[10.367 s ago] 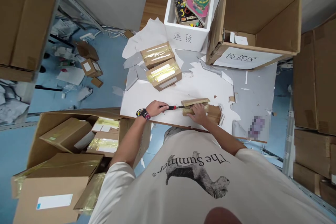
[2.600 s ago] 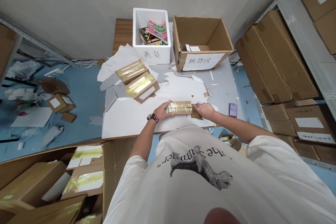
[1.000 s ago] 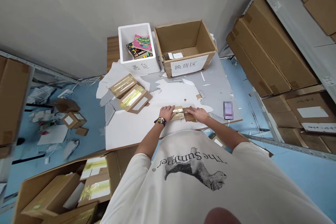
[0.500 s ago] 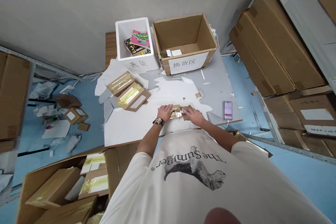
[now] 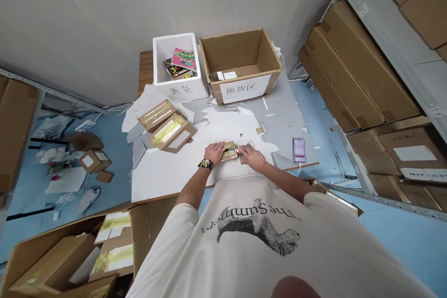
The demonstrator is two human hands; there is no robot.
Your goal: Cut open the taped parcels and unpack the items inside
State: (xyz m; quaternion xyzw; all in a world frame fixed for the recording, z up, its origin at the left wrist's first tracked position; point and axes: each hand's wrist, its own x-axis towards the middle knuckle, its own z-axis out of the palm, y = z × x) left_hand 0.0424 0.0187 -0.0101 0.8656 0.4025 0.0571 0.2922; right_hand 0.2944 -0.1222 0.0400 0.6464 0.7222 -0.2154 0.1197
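Near the table's front edge lies a small brown carton (image 5: 229,153) with shiny tape and a raised flap. My left hand (image 5: 214,152), with a watch on its wrist, grips the carton's left end. On the other side, my right hand (image 5: 253,156) is closed around a small tool with a red part (image 5: 238,151), at the carton's right end by a brown cardboard flap. The tool is mostly hidden by the fingers. Two taped cartons (image 5: 173,133) rest to the left on torn white paper.
Behind stand a white foam box (image 5: 181,91) with booklets and an open cardboard box (image 5: 244,89). A phone (image 5: 299,150) on a cable lies at the table's right edge. A big carton (image 5: 139,237) of parcels is at lower left; shelves with boxes flank both sides.
The view has shifted slightly, so the table's contents sit a little lower and further left. Both hands remain at the small carton, with little visible change in grip.
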